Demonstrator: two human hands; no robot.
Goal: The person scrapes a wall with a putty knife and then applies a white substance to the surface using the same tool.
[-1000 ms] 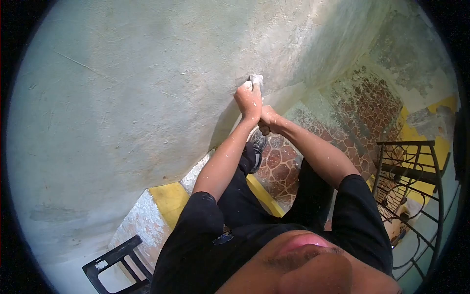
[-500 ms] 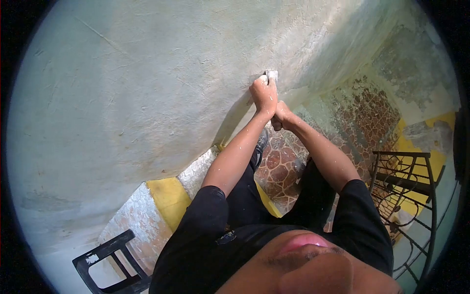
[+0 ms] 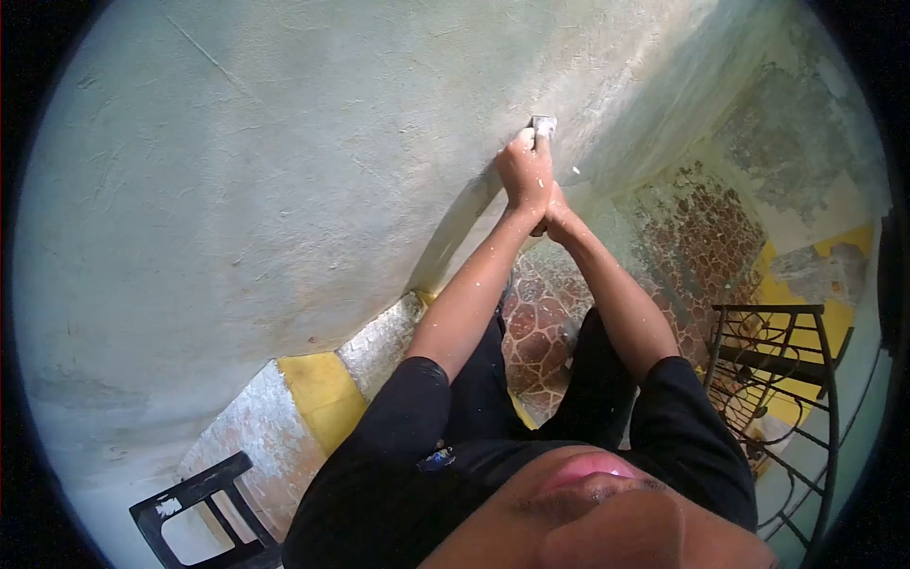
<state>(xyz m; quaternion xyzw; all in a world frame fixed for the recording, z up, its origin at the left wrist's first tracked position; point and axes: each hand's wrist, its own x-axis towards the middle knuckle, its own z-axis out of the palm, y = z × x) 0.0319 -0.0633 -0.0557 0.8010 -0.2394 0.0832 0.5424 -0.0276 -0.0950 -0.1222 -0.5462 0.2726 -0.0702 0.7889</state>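
Note:
My left hand (image 3: 524,173) is closed around a small flat scraper (image 3: 543,124) and presses it to the wall (image 3: 332,171). Only the scraper's pale, smeared end shows past my fingers. My right hand (image 3: 557,212) is tucked just below and behind the left one, against its wrist. Its fingers look curled, but most are hidden, and so is anything they hold. White specks dot both forearms, and a white flake (image 3: 575,171) shows beside my left hand. The wall is pale green-grey, with scratches and rough patches.
A black metal rack (image 3: 773,379) stands at my right. A black plastic chair or stool (image 3: 194,488) is at lower left, near a yellow-painted strip (image 3: 322,394) along the wall base. Below me is a brown stone-pattern floor (image 3: 540,327), with pale residue farther out.
Both hands have moved up and slightly right along the wall with the scraper. The right hand is now more hidden behind the left. A loose flake has appeared beside them.

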